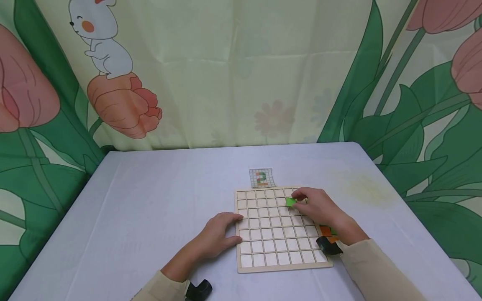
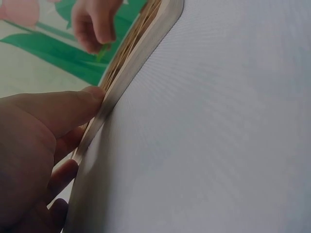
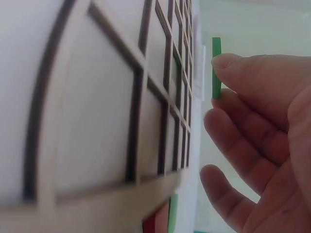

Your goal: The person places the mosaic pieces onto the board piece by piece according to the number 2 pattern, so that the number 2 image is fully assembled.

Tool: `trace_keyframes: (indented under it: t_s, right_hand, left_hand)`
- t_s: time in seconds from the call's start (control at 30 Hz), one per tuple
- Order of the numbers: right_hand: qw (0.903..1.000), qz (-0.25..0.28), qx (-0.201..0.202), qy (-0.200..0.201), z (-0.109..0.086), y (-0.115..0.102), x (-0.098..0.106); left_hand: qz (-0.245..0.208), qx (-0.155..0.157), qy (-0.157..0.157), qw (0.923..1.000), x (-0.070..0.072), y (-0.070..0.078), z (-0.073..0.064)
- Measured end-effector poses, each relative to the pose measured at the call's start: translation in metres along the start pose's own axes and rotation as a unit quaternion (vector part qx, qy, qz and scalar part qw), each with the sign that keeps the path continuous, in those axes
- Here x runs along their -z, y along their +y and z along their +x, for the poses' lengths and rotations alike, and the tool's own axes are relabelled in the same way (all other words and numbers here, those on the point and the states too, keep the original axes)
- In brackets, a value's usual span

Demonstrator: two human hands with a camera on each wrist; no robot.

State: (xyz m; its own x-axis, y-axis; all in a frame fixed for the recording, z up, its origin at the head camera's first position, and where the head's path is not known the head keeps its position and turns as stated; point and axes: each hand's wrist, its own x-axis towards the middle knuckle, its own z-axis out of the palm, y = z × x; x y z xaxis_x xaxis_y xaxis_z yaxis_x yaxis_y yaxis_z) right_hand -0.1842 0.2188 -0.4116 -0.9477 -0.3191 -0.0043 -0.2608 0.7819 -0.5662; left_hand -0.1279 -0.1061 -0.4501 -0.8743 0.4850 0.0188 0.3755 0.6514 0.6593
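My right hand [image 1: 315, 205] pinches a thin green square tile [image 1: 290, 202] between thumb and fingers, close over the upper right part of a wooden grid board [image 1: 284, 268]. The right wrist view shows the tile [image 3: 216, 73] edge-on, standing off the board's face, with the other fingers loosely bent below it. At the board's left side, my left hand [image 1: 218, 234] touches the frame with thumb and fingertips spread along the edge. In the left wrist view, the left thumb [image 2: 73, 109] rests against the wooden rim [image 2: 138, 60].
Behind the board lies a small pattern card [image 1: 262, 178] with coloured squares on a grid. Orange tiles [image 1: 325, 230], with some green among them, lie by the board's right edge, partly under my right wrist. A white cloth [image 1: 150, 200] covers the table, and a printed curtain hangs behind.
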Motion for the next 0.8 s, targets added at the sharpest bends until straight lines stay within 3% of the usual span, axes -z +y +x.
trace_keyframes:
  t_s: [0.8]
  right_hand:
    - [0.9990, 0.037, 0.015, -0.022, 0.027, -0.028, -0.026]
  left_hand:
    - [0.003, 0.007, -0.001, 1.0000, -0.001, 0.002, -0.001]
